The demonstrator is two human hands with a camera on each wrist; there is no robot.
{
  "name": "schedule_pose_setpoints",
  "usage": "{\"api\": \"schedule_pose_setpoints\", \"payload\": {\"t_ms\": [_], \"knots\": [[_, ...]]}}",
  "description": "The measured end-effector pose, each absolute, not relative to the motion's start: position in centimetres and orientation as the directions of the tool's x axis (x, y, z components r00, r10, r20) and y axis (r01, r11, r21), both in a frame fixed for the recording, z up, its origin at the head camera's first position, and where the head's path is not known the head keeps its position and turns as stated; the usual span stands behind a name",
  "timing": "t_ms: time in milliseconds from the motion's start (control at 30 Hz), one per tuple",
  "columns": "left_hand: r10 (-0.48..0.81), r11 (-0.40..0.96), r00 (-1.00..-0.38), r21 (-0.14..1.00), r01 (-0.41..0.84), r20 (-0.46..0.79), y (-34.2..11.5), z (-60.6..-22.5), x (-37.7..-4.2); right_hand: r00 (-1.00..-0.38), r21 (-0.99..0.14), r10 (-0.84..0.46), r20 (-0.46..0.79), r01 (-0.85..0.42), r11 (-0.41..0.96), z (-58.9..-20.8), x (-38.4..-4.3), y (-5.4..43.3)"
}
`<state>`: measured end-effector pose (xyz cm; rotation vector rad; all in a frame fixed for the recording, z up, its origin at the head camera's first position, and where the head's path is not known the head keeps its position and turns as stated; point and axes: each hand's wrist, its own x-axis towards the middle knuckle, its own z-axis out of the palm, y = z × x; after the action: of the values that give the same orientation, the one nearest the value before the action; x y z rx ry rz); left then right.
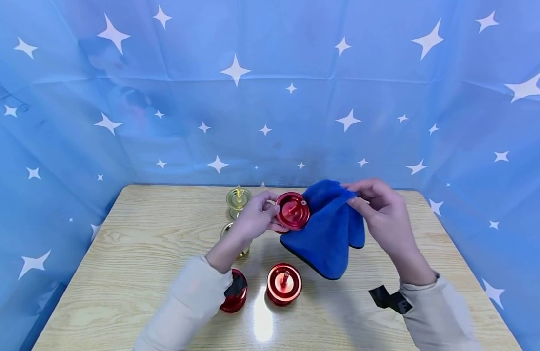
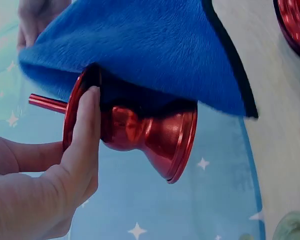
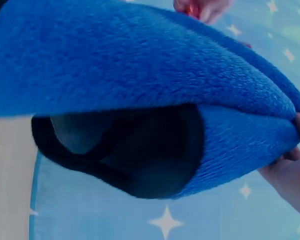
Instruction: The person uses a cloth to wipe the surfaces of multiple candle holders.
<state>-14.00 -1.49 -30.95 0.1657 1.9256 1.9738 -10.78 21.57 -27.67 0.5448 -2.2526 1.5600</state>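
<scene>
My left hand [image 1: 257, 218] grips a red metal candle holder [image 1: 292, 211] by its wide dish, above the table. In the left wrist view the candle holder [image 2: 124, 128] lies on its side, its thin centre post pointing left and its flared foot to the right. Fingers press along the underside of the dish. My right hand [image 1: 379, 207] pinches a corner of a blue plush cloth [image 1: 327, 234] with dark edging. The cloth hangs down in folds and lies against the candle holder's side in the left wrist view [image 2: 140, 55]. In the right wrist view the cloth hides most of the candle holder.
On the wooden table [image 1: 133, 243] a second red candle holder [image 1: 284, 284] stands upright near the front. Another red one [image 1: 234, 302] is partly behind the left sleeve. Two gold-coloured holders stand farther back, one [image 1: 238, 199] behind the other. A blue starred curtain [image 1: 261, 97] surrounds the table.
</scene>
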Motion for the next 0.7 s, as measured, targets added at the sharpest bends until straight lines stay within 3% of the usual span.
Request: {"api": "schedule_pose_setpoints", "payload": {"t_ms": [100,300,533,700], "knots": [[0.376,-0.037,-0.91,0.978,-0.204,-0.176,-1.3,-31.2,-13.6,-0.866,-0.81,-0.157,0.475,-0.5,0.306,-28.3,-10.9,20.5],[0.393,-0.067,-0.905,0.977,-0.205,-0.163,-1.0,-31.4,-13.1,-0.905,-0.797,-0.194,0.378,-0.425,0.429,-30.3,-11.1,19.5],[0.335,-0.018,-0.935,0.992,-0.129,-0.115,-0.8,-31.6,-12.8,-0.9,-0.79,-0.32,0.296,-0.419,0.447,-31.6,-11.3,19.1],[0.315,0.049,-0.945,0.996,-0.073,-0.085,-0.5,-31.7,-12.6,-0.899,-0.73,-0.322,0.296,-0.43,0.53,-32.3,-11.4,18.9]]}}
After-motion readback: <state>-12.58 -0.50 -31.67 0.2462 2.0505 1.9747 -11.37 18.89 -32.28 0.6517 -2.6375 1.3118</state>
